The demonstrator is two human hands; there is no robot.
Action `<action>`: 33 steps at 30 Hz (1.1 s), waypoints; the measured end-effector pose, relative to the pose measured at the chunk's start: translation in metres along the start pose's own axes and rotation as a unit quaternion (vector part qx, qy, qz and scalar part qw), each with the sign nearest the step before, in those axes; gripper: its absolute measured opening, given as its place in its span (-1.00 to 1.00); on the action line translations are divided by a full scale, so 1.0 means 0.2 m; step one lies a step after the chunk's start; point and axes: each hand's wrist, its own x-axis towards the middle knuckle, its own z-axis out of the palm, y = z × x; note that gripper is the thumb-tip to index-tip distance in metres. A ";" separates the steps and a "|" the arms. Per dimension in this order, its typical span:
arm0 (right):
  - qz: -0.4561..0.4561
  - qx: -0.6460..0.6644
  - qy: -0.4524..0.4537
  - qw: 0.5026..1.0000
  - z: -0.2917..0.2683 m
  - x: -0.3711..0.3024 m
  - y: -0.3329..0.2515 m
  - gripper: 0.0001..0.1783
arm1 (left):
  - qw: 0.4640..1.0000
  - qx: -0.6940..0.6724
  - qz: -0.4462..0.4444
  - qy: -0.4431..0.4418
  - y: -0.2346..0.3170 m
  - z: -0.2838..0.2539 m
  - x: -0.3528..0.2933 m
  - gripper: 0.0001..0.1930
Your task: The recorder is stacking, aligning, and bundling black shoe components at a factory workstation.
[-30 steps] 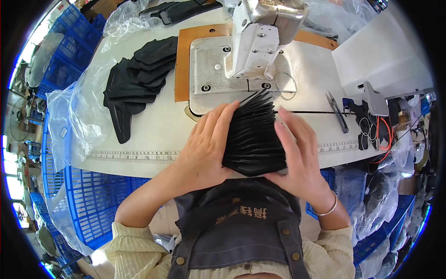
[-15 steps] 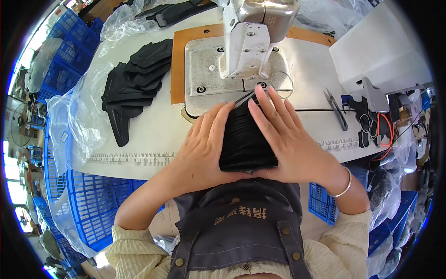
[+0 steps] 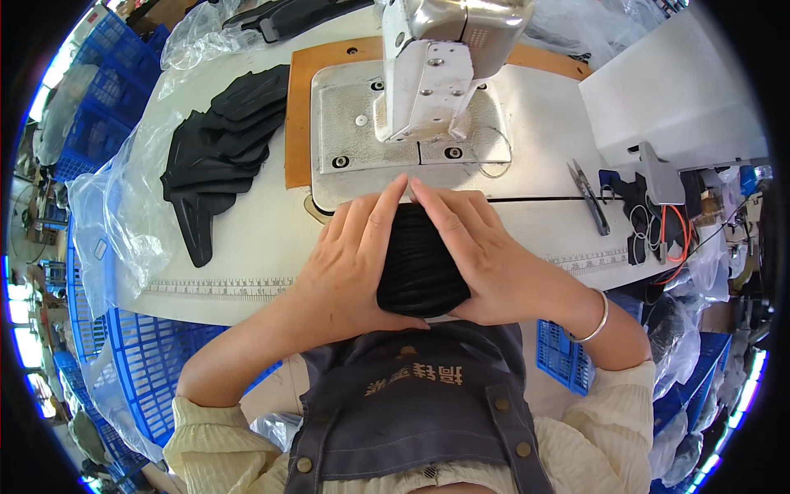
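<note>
Between my two hands is a thick stack of black, flexible pieces (image 3: pixel 420 267), its layered edges facing up. My left hand (image 3: pixel 344 267) presses along the left side and my right hand (image 3: pixel 491 262) along the right. Both hands curve round the stack, and their fingertips nearly meet at its far end. My thumbs lie at the near end, partly hidden. The bundle is at the front edge of the table, just this side of the sewing machine (image 3: pixel 436 90). What kind of part the pieces are, I cannot tell.
More black shaped pieces (image 3: pixel 220 144) lie fanned out on the table at the left, near clear plastic film (image 3: pixel 136 222). Metal snips (image 3: pixel 589 199) rest at the right. A printed ruler strip (image 3: pixel 222 288) runs along the front edge. Blue crates (image 3: pixel 169 362) stand below.
My fingertips have closed together at the stack's far end, and the stack looks narrower and more tightly gathered. My hands have come slightly nearer to me. The whole view has shifted a little.
</note>
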 end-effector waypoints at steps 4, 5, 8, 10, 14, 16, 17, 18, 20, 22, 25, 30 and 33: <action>-0.004 -0.028 -0.014 0.999 0.02 -0.03 0.00 0.41 | 0.997 0.024 0.073 0.019 -0.03 0.06 -0.04 0.06; -0.005 -0.034 -0.011 0.999 0.01 -0.03 0.00 0.41 | 0.996 0.026 0.078 0.021 -0.03 0.05 -0.03 0.06; 0.002 -0.031 -0.050 0.998 -0.03 -0.02 0.01 0.44 | 0.998 0.017 0.064 0.008 -0.04 0.05 -0.03 0.04; -0.032 0.072 -0.053 0.995 -0.11 -0.01 0.02 0.23 | 0.998 0.026 0.051 0.018 -0.03 0.04 -0.03 0.00; 0.038 0.165 -0.022 0.985 -0.25 0.00 0.12 -0.23 | 0.998 0.022 0.044 0.037 -0.01 0.05 -0.02 -0.06; 0.141 -0.137 0.138 0.971 -0.20 -0.01 0.20 -0.67 | 0.998 0.013 0.049 0.038 -0.03 0.06 -0.02 -0.07; 0.139 -0.139 0.141 0.970 -0.18 0.00 0.23 -0.67 | 0.998 0.003 0.053 0.037 -0.03 0.06 -0.02 -0.09; 0.141 -0.173 0.131 0.966 -0.16 0.00 0.26 -0.70 | 0.998 0.006 0.042 0.038 -0.01 0.06 -0.03 -0.10; 0.144 -0.209 0.124 0.959 -0.15 0.00 0.29 -0.71 | 0.998 0.010 0.048 0.044 0.00 0.06 -0.02 -0.10; 0.083 -0.268 0.108 0.954 -0.15 0.00 0.29 -0.77 | 0.998 0.014 0.049 0.048 0.00 0.07 -0.02 -0.10; 0.061 -0.141 0.149 0.977 -0.18 0.00 0.26 -0.84 | 0.997 0.026 0.047 0.058 -0.02 0.09 -0.03 -0.10; 0.103 0.172 0.334 0.921 0.00 -0.12 -0.12 -0.84 | 0.997 0.006 0.041 0.064 -0.01 0.10 -0.03 -0.09; 0.012 -0.040 0.268 0.963 0.02 -0.17 -0.20 -0.52 | 0.997 -0.001 0.042 0.069 -0.01 0.09 -0.03 -0.06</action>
